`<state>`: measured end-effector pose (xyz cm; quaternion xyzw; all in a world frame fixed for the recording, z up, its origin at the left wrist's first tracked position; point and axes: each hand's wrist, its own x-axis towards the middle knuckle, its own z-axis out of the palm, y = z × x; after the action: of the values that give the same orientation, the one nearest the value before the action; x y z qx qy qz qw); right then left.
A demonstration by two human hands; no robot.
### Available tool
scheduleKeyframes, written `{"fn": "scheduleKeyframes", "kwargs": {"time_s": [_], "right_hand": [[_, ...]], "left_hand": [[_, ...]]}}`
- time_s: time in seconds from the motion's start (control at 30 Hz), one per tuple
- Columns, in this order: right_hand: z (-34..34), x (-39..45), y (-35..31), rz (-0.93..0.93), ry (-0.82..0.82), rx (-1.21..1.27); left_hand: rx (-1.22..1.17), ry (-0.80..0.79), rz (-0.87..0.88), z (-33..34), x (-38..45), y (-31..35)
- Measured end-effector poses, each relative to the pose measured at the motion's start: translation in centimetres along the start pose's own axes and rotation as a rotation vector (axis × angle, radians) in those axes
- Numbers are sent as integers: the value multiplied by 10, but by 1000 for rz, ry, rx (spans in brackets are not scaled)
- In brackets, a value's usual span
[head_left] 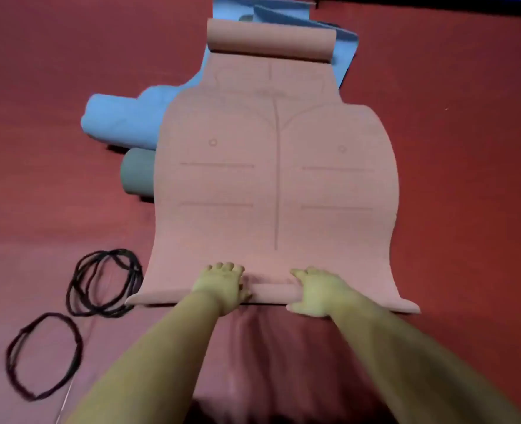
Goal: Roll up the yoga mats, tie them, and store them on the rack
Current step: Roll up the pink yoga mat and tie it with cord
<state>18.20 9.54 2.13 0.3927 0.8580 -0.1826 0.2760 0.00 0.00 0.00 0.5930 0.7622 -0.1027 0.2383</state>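
A pink yoga mat point(276, 185) lies flat on the red floor, running away from me, its far end curled into a loose roll point(269, 39). Its near edge is turned over into a thin roll point(273, 293). My left hand point(221, 286) presses on that roll left of centre, fingers curled over it. My right hand point(317, 290) grips the same roll right of centre. Black elastic loops point(104, 281) lie on the floor left of the mat's near corner, with another black loop point(43, 354) closer to me.
A light blue mat point(121, 117) lies partly rolled under the pink mat's left side and shows again at the far end point(346, 47). A grey rolled mat point(137, 172) pokes out below it. Red floor point(467, 148) surrounds everything.
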Motion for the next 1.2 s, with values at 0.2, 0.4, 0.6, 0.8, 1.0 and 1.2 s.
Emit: {"fn": "scheduleKeyframes", "kwargs": {"time_s": [0.2,0.4,0.6,0.8,1.0,1.2], "right_hand": [[39,20,13,16,42,67],[85,4,6,-39,58,73],[105,9,11,27,190,245],[120,23,11,-230,753,-131],[146,22,9,-297,732,-113],[159,24,15,-258,741,-12]], "left_hand": [[-138,9,-3,45,5,8],[-202,-80,-40,81,-13,3],[-258,-66,-145,89,-1,4],[-230,44,-158,103,10,6],[-137,147,-101,116,11,1],[76,421,232,115,9,3]]}}
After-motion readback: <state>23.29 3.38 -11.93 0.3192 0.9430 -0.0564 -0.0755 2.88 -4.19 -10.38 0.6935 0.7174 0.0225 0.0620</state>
